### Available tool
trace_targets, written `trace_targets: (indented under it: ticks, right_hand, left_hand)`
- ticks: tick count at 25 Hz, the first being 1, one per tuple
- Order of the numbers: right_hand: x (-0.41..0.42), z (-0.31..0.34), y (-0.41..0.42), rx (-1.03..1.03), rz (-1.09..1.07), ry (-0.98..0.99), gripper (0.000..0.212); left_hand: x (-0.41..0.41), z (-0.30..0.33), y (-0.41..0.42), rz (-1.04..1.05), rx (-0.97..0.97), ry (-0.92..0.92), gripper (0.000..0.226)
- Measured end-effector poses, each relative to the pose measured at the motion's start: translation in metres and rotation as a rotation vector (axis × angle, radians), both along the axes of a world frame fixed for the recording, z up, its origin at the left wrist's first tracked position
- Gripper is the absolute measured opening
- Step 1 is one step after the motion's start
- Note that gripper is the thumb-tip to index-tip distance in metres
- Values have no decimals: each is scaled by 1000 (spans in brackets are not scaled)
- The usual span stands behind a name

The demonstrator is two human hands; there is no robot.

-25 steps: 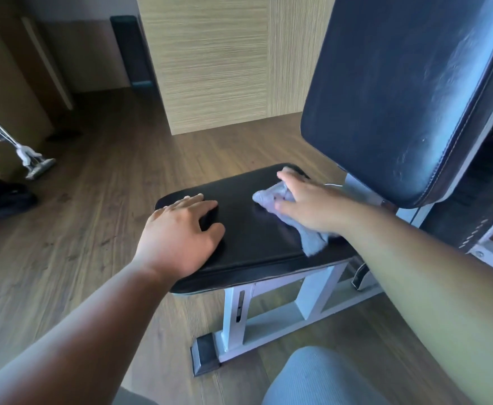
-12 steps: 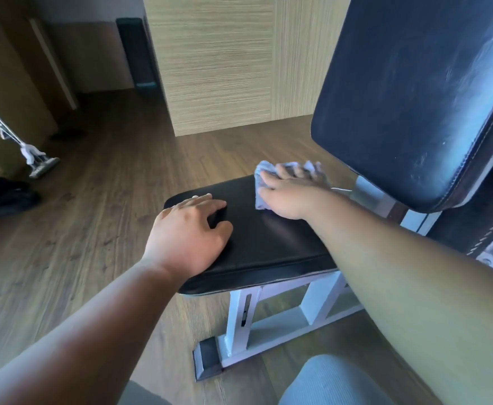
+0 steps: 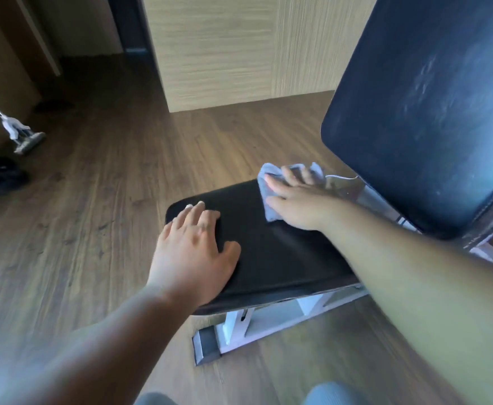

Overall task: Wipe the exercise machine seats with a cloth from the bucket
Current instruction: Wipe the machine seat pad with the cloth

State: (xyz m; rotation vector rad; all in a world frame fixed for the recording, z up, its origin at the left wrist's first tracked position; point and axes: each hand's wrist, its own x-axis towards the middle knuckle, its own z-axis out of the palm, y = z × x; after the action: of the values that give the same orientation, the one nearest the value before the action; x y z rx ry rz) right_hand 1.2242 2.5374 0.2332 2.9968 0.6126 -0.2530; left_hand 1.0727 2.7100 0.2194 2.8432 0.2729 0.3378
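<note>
Black padded vinyl seat (image 3: 274, 252) of the exercise machine is seen at the centre, on a white metal frame (image 3: 268, 320). At its 1 o'clock corner a light grey-blue cloth (image 3: 268, 182) is pressed flat by the right hand (image 3: 301, 200), whose fingers are straight and a little spread. At 9 o'clock on the seat the left hand (image 3: 192, 255) is rested, fingers spread. A dark upright backrest pad (image 3: 432, 106) is placed at 2 o'clock. A mop head (image 3: 29, 141) is lying on the brown wooden floor (image 3: 108, 200) at 10 o'clock.
</note>
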Motion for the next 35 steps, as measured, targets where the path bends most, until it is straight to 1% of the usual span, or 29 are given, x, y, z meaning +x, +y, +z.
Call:
trace_targets:
  ticks: [1,2,4,5,6,7,9,11,13,14,15,17,18,19,21,23,25,27,28,30,32,33,35]
  right_hand:
    - [-5,2,23,-23,27,-5,59]
    - [-17,1,36,-2,93,-15,60]
    - [-58,-5,21,64,274,-14,62]
    - [-78,-5,-1,97,317,-5,63]
    - [-94,-4,-25,119,299,-7,62]
    - [-96,-4,-45,107,227,-7,63]
    - [-75,-2,-54,43,26,28,67]
    - [-47,-1,-17,37,-119,0,67]
    - [-41,4,32,84,-156,4,64]
    - [-47,4,45,107,-106,20,62]
    - [-61,2,48,128,9,31,62]
    - [-95,-1,22,138,257,1,60]
    - [-106,-2,1,137,320,5,59]
    - [-107,-1,-17,122,318,17,58]
    - [-89,0,-25,58,155,58,61]
    - [-67,-2,13,12,-10,33,62]
    - [-63,-1,72,34,-45,6,61]
    - [-80,1,111,59,72,-6,61]
    - [-92,1,115,57,168,-2,61]
    - [-119,1,95,92,392,3,60]
    - [-135,2,56,152,536,64,57]
    - [-134,3,41,157,533,83,57]
    - [-118,5,41,106,396,87,60]
  left_hand:
    - [0,2,1,-1,-21,39,75]
    - [0,3,1,-2,-29,79,79]
    - [-1,6,1,-4,-20,125,84]
    - [-2,9,1,-5,-12,141,83]
    - [-2,11,1,-11,-3,157,81]
    - [-2,12,0,-17,8,180,79]
    - [-3,15,0,-20,21,231,78]
    - [-5,16,3,-8,39,264,79]
    - [-10,13,10,17,36,286,82]
    - [-14,12,13,21,12,296,83]
    - [-19,10,16,17,-16,304,86]
    - [-33,7,20,-6,-40,305,91]
    - [-40,6,23,-19,-40,313,93]
    - [-46,4,26,-32,-39,320,93]
    - [-56,1,33,-39,-53,320,91]
    - [-62,-1,39,-38,-94,317,91]
    - [-67,-2,41,-16,-147,315,98]
    - [-68,-1,44,24,-211,332,112]
    - [-69,1,46,39,-241,348,118]
    - [-72,3,52,22,-306,365,121]
    - [-74,2,59,-9,-356,427,124]
    - [-75,1,62,-12,-367,471,128]
    - [-75,-5,66,-19,-378,509,129]
